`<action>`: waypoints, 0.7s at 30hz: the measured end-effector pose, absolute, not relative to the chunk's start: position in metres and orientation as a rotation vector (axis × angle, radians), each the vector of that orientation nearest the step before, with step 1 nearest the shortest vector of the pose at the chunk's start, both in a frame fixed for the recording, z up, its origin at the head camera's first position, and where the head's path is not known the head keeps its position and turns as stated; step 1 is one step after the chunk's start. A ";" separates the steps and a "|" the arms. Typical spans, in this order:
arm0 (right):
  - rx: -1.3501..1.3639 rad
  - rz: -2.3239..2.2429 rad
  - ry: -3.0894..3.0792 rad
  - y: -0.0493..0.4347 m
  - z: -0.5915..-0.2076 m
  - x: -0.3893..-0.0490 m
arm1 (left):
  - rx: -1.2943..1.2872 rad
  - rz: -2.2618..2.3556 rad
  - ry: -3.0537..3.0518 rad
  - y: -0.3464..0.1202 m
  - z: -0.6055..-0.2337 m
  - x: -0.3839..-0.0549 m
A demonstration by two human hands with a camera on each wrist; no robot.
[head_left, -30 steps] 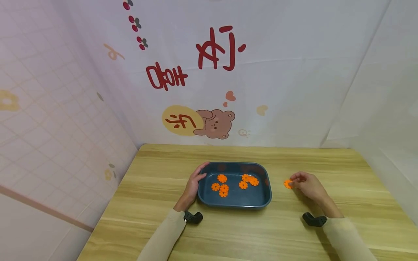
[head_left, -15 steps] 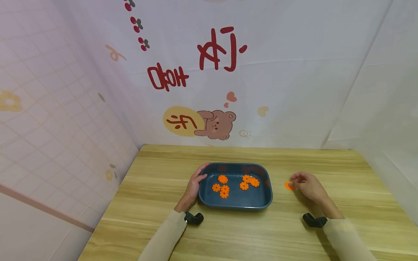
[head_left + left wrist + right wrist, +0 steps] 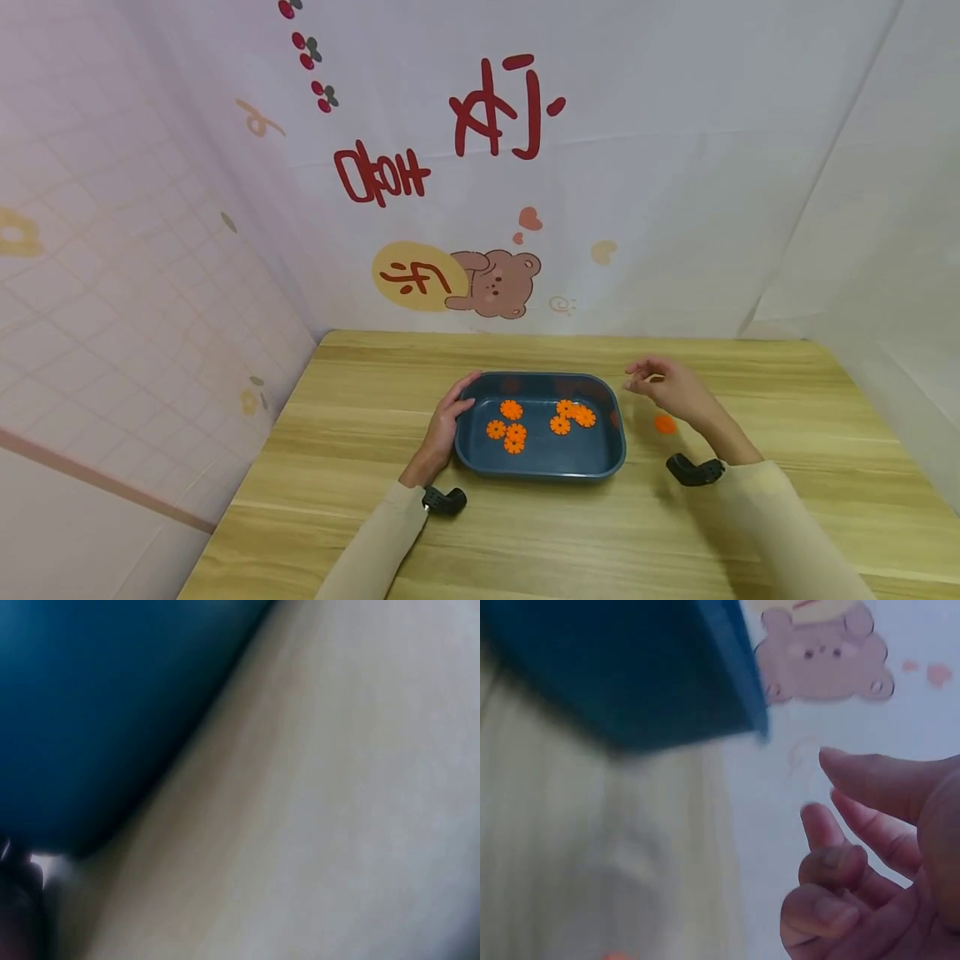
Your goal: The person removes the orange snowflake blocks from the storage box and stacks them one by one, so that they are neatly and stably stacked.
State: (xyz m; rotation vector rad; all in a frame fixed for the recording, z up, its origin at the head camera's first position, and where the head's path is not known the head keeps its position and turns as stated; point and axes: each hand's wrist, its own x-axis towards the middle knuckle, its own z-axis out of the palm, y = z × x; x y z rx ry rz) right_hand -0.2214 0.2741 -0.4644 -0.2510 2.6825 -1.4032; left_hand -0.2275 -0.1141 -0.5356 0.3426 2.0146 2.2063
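Note:
A dark blue rectangular tray (image 3: 540, 464) with rounded corners sits in the middle of the table in the head view. My left hand (image 3: 444, 427) holds its left end, the thumb over the rim and the other fingers along the outer wall. Several notched orange plastic discs (image 3: 560, 425) lie inside in two loose groups. To the right of the tray, a single orange disc (image 3: 665, 424) lies on the wood, below my raised right hand (image 3: 678, 392). In the right wrist view, that hand's thumb (image 3: 885, 780) and fingers are apart with nothing between them.
The wood-grain table (image 3: 540, 550) meets a pale printed backdrop (image 3: 675, 208) at its far edge. More pale sheeting stands on the left and right. Each wrist carries a black camera mount (image 3: 444, 501). The left wrist view is mostly blurred.
My right hand has let go of the single orange disc, leaving it on the table, and has moved up and left toward the tray. The left hand has stayed on the tray.

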 end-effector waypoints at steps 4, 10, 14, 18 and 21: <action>-0.352 -1.430 2.579 0.249 -0.449 -0.233 | 0.344 2.202 2.023 -0.114 -0.534 -0.227; -0.547 -1.373 2.432 0.208 -0.433 -0.243 | 0.351 2.205 2.024 -0.113 -0.532 -0.226; -0.617 -1.325 2.364 0.184 -0.432 -0.248 | 0.356 2.202 2.022 -0.112 -0.532 -0.226; -0.637 -1.240 2.359 0.163 -0.439 -0.254 | 0.359 2.199 2.026 -0.112 -0.534 -0.226; -0.622 -1.175 2.348 0.151 -0.445 -0.257 | 0.363 2.201 2.031 -0.112 -0.535 -0.227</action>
